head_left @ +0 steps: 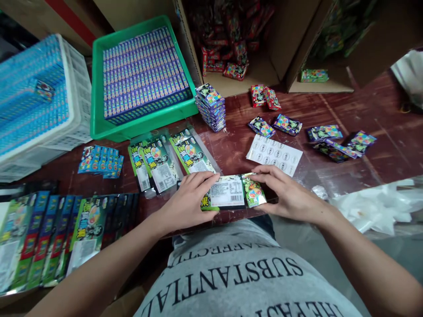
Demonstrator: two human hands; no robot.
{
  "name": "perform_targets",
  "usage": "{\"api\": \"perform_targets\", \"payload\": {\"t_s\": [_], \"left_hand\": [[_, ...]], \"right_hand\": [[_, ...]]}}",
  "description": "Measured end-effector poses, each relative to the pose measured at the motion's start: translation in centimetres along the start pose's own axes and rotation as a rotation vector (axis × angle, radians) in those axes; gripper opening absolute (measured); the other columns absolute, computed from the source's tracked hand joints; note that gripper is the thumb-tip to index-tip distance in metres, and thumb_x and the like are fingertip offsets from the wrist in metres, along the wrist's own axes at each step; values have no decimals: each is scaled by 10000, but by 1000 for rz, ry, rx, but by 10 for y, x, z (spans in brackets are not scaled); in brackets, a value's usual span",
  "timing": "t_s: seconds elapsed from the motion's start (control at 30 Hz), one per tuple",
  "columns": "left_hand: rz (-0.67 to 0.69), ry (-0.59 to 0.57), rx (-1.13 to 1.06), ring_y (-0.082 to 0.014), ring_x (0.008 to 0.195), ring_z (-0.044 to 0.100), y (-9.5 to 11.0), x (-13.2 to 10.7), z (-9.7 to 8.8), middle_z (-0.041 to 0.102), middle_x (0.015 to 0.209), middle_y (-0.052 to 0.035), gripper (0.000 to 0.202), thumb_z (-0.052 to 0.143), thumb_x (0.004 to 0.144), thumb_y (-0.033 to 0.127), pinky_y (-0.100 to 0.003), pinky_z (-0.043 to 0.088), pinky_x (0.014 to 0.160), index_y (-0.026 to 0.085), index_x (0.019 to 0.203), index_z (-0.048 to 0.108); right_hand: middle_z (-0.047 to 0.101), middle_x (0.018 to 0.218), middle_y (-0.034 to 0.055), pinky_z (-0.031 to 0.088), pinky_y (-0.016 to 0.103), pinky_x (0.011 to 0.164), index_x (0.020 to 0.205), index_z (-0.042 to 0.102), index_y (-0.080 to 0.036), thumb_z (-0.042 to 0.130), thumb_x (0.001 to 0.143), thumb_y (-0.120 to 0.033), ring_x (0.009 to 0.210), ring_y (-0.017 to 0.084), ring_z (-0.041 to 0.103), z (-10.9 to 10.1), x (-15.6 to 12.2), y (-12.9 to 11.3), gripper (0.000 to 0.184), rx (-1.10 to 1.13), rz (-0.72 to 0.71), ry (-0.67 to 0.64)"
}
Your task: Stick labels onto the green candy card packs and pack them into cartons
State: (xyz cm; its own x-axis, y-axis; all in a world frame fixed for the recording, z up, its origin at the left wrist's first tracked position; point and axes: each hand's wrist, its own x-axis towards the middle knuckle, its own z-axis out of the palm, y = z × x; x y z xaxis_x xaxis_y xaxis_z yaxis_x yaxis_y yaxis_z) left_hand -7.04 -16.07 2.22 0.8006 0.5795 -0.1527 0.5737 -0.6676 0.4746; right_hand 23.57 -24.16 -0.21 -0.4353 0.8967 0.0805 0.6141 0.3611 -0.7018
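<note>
Two bare hands meet near the edge of a dark reddish-brown table, a flat, glossy black-and-green printed packet with a white barcode label lying in front of the body. The left hand spans the packet's left end, fingers at the far edge and thumb at the near one, gripping it low against the tabletop. The right hand is clamped, thumb opposite fingers, on a small green cardboard carton with bright round pictures, which touches the packet's right end; whether any of the carton sits inside the packet cannot be told. A tilted carton corner could snag and crease the packet, and a slack left grip might let it skid; so near the table's edge, a slip could drop either piece. Just beyond the right hand lies a white paper sheet of round printed stickers, which a brushing finger might drag along. Farther off, a tall, uneven stack of purple cartons stands beside a green plastic tray, and a careless reach could topple it. Loose purple cartons scattered on the right could be mixed in by mistake if taken without a look
</note>
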Motion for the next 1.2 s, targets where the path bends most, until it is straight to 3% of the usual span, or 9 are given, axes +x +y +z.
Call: {"api": "perform_targets", "payload": {"t_s": [0.2,0.3,0.4,0.47,0.57,0.73,0.87,1.0,1.2], "left_hand": [[-92,188,-39,-334,1340,463,14,5,-2,495,1427,-100,887,797,756,345,-523,370,1148,294,1525,358],[-245,337,-117,-346,1352,452,29,13,2,459,1441,-112,1001,855,718,414,-541,382,1147,307,1549,309],[-314,414,-292,-335,1294,497,40,27,9,472,1405,-122,1087,884,697,437,-532,435,1101,296,1573,256],[-312,439,-475,-295,1230,544,41,37,16,513,1353,-113,924,822,792,415,-489,474,1059,291,1549,307],[-240,433,-703,-257,1290,529,37,51,27,526,1404,-91,630,670,940,334,-461,418,1126,308,1503,389],[-171,480,-1025,-243,1395,469,34,68,31,463,1534,-63,635,629,966,279,-440,352,1189,340,1524,333],[-205,545,-1117,-213,1162,607,25,73,25,603,1289,-51,561,709,906,259,-368,484,1022,304,1385,419],[-209,363,-1198,-158,885,626,3,67,22,622,1007,6,472,771,857,251,-267,519,768,277,1198,447],[-231,332,-1197,-205,1191,617,-16,74,8,623,1346,-82,106,588,1000,290,-350,478,1000,215,1071,612]], "right_hand": [[387,1573,160,437,516,1166,1552,389,-251,772,837,-484,1441,339,434,-6,11,-20,844,32,-38,61],[264,1666,150,363,532,1217,1597,291,-257,807,797,-504,1518,350,313,2,17,-29,984,78,30,216],[443,1558,136,417,536,1172,1453,491,-288,755,875,-408,1440,313,446,16,25,-26,647,184,207,501],[575,1423,113,466,520,1126,1301,610,-293,707,922,-354,1331,276,561,23,33,-18,396,313,288,590],[602,1400,96,477,521,1112,1179,691,-289,702,927,-345,1295,265,595,22,44,-7,258,401,302,551],[314,1645,48,359,551,1199,1176,714,-322,709,914,-346,1505,309,343,1,59,-6,264,254,252,533],[589,1328,68,535,441,1015,1232,601,-336,750,881,-346,1209,241,614,9,61,-5,381,528,364,668],[638,966,1,562,301,802,1088,611,-292,729,902,-371,875,155,651,30,59,0,233,841,483,591],[658,1041,14,544,300,830,1120,670,-304,670,950,-332,929,150,640,20,61,1,172,757,418,479]]}}
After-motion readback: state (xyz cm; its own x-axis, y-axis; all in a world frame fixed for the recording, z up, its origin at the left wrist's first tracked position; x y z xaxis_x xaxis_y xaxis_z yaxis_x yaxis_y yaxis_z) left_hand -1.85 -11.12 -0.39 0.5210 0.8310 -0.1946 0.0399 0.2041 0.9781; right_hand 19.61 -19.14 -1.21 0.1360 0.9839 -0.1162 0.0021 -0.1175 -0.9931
